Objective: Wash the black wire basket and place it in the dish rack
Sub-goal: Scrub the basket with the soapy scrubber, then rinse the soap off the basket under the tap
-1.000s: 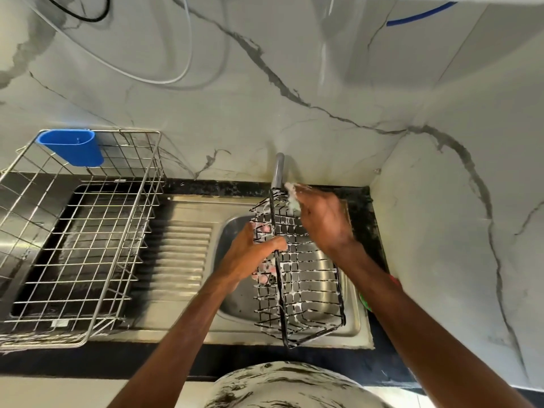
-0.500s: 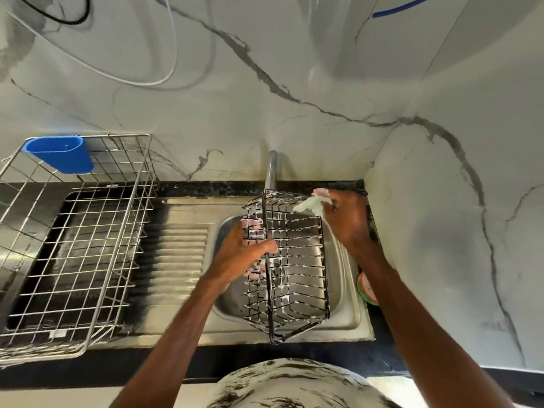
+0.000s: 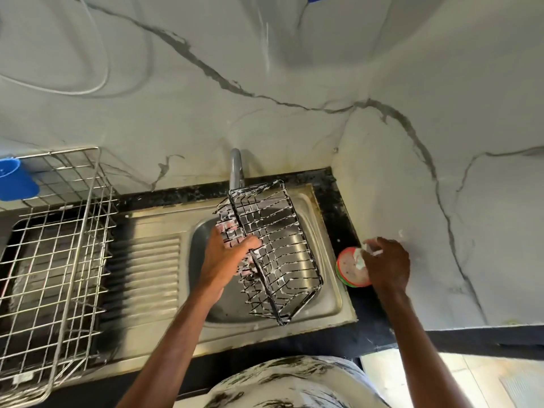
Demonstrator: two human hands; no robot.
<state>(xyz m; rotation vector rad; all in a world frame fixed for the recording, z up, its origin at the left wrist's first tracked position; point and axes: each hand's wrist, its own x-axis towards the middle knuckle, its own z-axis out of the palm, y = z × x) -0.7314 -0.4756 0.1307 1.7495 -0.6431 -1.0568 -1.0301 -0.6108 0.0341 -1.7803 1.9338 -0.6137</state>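
1. Black wire basket [image 3: 273, 251]: centre of the frame, held tilted over the steel sink [image 3: 332, 301]. One short end is raised beside the tap [image 3: 235, 167] and the other is lower, toward the near edge of the basin. White suds cling to many of its wires.
2. Left hand [image 3: 226, 257]: its grip is closed on the basket's left long side. The thumb is hooked over the rim wire and the fingers lie behind the mesh wall.
3. Right hand [image 3: 385, 263]: right of centre, apart from the basket. The grip is narrow, with the fingertips pinching a small white sudsy pad [image 3: 360, 256].
4. Soap tub [image 3: 350, 273]: round with a red and green rim, standing on the black worktop [image 3: 341, 213] just right of the sink. The pad sits at its top; whether the two touch cannot be told.
5. Dish rack [image 3: 59, 260]: silver wire, at the left of the frame, well apart from the basket. The ridged drainboard [image 3: 147, 269] lies between them.
6. Blue cup [image 3: 14, 181]: hangs at the rack's upper left corner and is cut by the frame edge.
7. Wall [image 3: 294, 69]: pale marble with dark veins. A white cable [image 3: 104, 72] loops across the upper left.
8. Patterned garment [image 3: 294, 384]: black and white, at bottom centre.
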